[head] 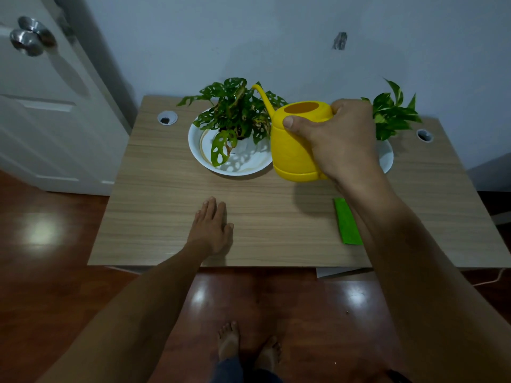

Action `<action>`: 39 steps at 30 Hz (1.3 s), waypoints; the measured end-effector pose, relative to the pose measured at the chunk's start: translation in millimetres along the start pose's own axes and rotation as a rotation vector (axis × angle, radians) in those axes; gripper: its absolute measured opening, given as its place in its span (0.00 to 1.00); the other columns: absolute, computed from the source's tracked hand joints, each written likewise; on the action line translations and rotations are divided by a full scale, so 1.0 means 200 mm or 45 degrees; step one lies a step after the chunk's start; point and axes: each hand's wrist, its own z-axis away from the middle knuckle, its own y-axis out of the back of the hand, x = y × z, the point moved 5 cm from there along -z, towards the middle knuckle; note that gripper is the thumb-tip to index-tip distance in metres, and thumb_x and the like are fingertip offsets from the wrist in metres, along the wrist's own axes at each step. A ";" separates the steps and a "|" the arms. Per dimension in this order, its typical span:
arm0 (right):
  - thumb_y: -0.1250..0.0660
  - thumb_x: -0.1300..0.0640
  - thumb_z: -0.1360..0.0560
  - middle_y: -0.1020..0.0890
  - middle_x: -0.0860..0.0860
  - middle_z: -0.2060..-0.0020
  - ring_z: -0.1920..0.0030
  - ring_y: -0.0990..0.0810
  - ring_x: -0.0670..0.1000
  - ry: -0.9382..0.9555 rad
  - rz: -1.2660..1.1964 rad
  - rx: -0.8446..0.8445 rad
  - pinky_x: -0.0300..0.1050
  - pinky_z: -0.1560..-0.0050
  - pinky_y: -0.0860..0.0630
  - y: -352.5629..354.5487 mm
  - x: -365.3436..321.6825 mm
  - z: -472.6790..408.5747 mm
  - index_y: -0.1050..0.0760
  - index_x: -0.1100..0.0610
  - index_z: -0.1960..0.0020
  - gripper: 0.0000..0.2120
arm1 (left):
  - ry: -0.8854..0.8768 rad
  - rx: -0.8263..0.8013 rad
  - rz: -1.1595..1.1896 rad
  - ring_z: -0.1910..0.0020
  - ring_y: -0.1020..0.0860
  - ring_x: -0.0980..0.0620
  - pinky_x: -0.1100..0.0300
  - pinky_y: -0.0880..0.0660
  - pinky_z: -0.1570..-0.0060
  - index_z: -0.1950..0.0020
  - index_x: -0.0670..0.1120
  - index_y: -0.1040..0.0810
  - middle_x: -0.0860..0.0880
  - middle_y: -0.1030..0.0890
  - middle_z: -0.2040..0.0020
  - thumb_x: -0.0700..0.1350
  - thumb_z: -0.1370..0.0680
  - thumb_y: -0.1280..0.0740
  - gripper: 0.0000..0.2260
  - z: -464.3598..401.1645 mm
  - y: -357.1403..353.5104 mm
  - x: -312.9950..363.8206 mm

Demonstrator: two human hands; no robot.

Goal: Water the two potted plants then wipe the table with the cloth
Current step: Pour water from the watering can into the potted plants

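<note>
Right hand point(340, 139): grip closed around a yellow watering can point(293, 150), held above the tabletop point(166, 189), spout over the left potted plant point(235, 111) in its white dish point(199, 150). Left hand point(211, 226): fingers straight, flat on the tabletop. Right potted plant point(392, 114): behind the right hand. Green cloth point(347, 222): near front edge, partly hidden by the right forearm.

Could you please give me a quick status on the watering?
Right hand grips yellow watering can, spout toward left plant. Left hand flat on table. Green cloth untouched.
</note>
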 end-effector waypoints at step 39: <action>0.20 0.40 0.33 0.34 0.46 0.70 0.71 0.36 0.43 0.034 0.128 0.036 0.36 0.75 0.43 0.05 -0.03 0.02 0.38 0.51 0.67 0.28 | -0.003 0.030 0.004 0.16 0.58 0.42 0.45 0.56 0.18 0.17 0.46 0.53 0.40 0.55 0.16 0.58 0.16 0.47 0.32 0.01 -0.01 -0.01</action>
